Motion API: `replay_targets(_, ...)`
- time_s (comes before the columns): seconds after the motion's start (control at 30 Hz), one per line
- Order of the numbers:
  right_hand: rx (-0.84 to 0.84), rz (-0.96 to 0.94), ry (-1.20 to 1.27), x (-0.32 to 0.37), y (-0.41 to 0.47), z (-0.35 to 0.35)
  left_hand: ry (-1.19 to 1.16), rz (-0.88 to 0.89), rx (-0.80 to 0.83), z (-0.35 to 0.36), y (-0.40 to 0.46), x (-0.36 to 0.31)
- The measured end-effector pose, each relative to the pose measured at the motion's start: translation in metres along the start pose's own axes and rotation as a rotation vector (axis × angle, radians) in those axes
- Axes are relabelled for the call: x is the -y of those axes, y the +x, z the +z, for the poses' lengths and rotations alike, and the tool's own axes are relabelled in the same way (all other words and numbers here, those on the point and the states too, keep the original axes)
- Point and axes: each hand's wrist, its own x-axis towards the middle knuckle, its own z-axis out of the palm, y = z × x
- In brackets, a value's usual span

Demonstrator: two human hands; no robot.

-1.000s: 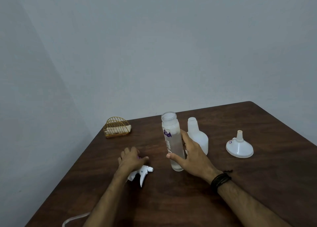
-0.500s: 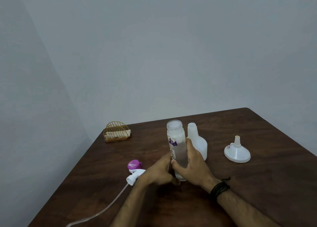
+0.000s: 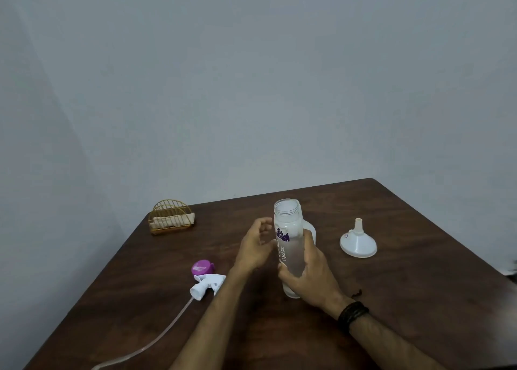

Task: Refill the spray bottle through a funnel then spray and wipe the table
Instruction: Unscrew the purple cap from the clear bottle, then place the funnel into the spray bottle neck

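Note:
A clear uncapped water bottle [image 3: 288,229] with a purple print stands upright mid-table, and my right hand [image 3: 307,274] grips its lower half. My left hand [image 3: 254,246] hovers just left of the bottle, fingers apart, holding nothing. Behind the bottle the white spray bottle body [image 3: 311,231] is mostly hidden. A white funnel [image 3: 358,242] rests upside down to the right. The white spray trigger head [image 3: 205,285] with its long tube lies on the left, beside a purple cap [image 3: 202,267].
A gold wire holder [image 3: 171,216] with a folded cloth sits at the back left corner of the dark wooden table [image 3: 405,299]. Grey walls stand close behind and to the left.
My left hand left the trigger head and purple cap, moved right to the water bottle, and now hangs open beside it. The right hand shifted its grip lower on the bottle.

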Motion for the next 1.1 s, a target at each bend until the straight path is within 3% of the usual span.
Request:
replay_targets(0.23,-0.059,0.031,-0.049,-0.007,-0.014,-0.034,-0.199,-0.053,-0.029,0.047,0.022,-0.009)
replay_targets(0.57,-0.036,0.003,-0.069,-0.016,-0.014,-0.051,0.137,0.002,-0.177,0.055,0.018,-0.012)
replay_targets(0.8,-0.023,0.031,-0.08,-0.026,-0.001,-0.05,0.151,0.123,-0.294,0.022,-0.039,0.017)
replay_targets(1.03,0.019,0.031,-0.031,-0.027,-0.003,-0.055,0.124,0.099,-0.305,0.009,-0.059,0.027)
replay_targets(1.1,-0.051,-0.001,0.001,-0.03,-0.008,-0.063,0.102,0.103,-0.299,0.009,-0.062,0.029)
